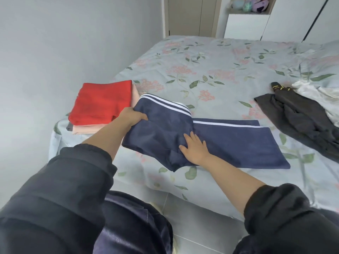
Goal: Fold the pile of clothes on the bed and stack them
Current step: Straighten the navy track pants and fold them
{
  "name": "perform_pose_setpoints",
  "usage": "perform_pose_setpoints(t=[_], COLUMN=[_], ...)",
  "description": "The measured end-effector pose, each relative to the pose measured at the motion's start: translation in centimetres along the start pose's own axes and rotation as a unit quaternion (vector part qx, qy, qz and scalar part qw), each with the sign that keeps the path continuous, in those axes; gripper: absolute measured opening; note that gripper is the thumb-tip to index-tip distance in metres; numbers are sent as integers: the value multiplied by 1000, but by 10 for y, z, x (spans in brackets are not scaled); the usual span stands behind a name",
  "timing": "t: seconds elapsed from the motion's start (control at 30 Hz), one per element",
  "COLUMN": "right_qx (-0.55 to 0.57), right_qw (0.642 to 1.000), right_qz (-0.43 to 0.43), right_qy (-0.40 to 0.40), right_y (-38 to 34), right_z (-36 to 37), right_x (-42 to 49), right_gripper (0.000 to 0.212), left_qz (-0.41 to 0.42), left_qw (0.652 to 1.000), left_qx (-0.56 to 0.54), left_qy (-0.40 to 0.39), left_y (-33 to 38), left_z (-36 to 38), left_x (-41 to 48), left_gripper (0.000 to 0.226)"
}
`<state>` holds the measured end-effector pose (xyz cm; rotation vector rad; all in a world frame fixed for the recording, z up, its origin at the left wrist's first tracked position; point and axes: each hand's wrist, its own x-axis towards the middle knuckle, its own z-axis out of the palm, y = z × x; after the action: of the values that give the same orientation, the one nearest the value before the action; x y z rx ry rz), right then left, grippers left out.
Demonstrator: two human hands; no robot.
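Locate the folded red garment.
In the head view the red garment lies folded on a pink piece at the left corner of the bed, just left of the navy trousers the left hand grips.

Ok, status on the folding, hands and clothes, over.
Left hand grips folded end of navy trousers; right hand flat on them. Beside left hand, folded stack, red on top. Far right, dark grey garment and white garment unfolded, not in the way.

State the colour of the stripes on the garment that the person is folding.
White stripes on the navy garment, clearest in the head view.
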<state>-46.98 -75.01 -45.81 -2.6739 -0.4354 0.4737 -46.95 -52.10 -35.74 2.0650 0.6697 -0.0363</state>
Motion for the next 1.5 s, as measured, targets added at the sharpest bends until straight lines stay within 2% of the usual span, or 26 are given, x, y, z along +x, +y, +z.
perform_pose_setpoints(t=[0.07, 0.2, 0.27, 0.33, 0.37, 0.4, 0.47, 0.5, 0.53, 0.57, 0.67, 0.73, 0.8, 0.83, 0.87, 0.93, 1.0, 1.07, 1.1, 1.17, 1.2, 1.27, 1.33, 1.4, 1.5], right_qx=[107, 333, 481, 602, 647, 682, 716, 713, 703, 685, 605, 539, 456, 399, 328, 201, 110, 9, -35, -73, -61, -49, -106, -150, -105], right_qw=[994, 942, 874, 792, 755, 722, 685, 685, 691, 704, 752, 793, 839, 867, 894, 926, 944, 951, 951, 959, 968, 986, 989, 983, 988], right_qz=[-6, 13, 65, 91, 97, 105, 130, 147, 165, 189, 259, 281, 288, 285, 278, 271, 268, 275, 262, 180, 136, 92, 92, 101, 95], right_qy=[13, 39, 38, 43, 46, 45, 35, 28, 24, 25, 37, 45, 68, 92, 122, 169, 160, 141, 161, 208, 203, 131, 53, 28, 56], right_y=[5, 41, 69, 97, 110, 124, 150, 163, 175, 185, 200, 202, 201, 202, 205, 214, 218, 220, 215, 204, 198, 184, 178, 174, 167], right_z=[-10, -50, -73, -100, -112, -124, -141, -146, -148, -147, -135, -130, -129, -129, -128, -125, -122, -118, -117, -113, -110, -103, -97, -95, -102], right_x=[-4, -22, -32, -43, -48, -54, -63, -68, -73, -77, -83, -78, -69, -65, -63, -62, -66, -68, -69, -66, -64, -61, -58, -56, -56], right_gripper=[58, 41, 40, 35, 32, 30, 43, 54, 61, 61, 43, 30, 18, 13, 14, 22, 3, 35, 46, 59, 61, 62, 64, 66, 63], left_qz=[10, 89, 134, 154, 145, 115, 50, 49, 62, 84, 142, 148, 101, 74, 52, 21, -7, -60, -76, -88, -96, -121, -147, -153, -100], left_qw=[1000, 990, 978, 974, 980, 977, 924, 907, 908, 924, 969, 976, 983, 987, 989, 988, 982, 962, 953, 942, 935, 917, 905, 909, 945], left_qx=[20, 105, 160, 166, 108, 10, -136, -148, -132, -101, 3, 54, 67, 45, 17, -30, -92, -170, -193, -218, -234, -259, -255, -240, -189], left_qy=[2, 7, 0, -27, -86, -178, -354, -392, -393, -359, -205, -151, -135, -134, -139, -152, -167, -205, -220, -239, -249, -279, -307, -304, -249], left_y=[17, 70, 104, 138, 152, 164, 175, 174, 171, 165, 134, 108, 83, 73, 65, 53, 46, 41, 40, 36, 35, 35, 35, 37, 58], left_z=[4, 32, 55, 82, 98, 110, 133, 143, 153, 161, 178, 186, 193, 196, 200, 206, 212, 216, 218, 220, 220, 217, 217, 218, 208], left_x=[-8, -30, -42, -62, -71, -82, -99, -99, -97, -93, -74, -59, -50, -49, -48, -48, -46, -51, -54, -57, -58, -62, -71, -78, -70], left_gripper=[43, 34, 31, 40, 43, 43, 42, 38, 31, 23, 4, 15, 49, 59, 64, 66, 61, 55, 55, 55, 55, 50, 45, 42, 40])
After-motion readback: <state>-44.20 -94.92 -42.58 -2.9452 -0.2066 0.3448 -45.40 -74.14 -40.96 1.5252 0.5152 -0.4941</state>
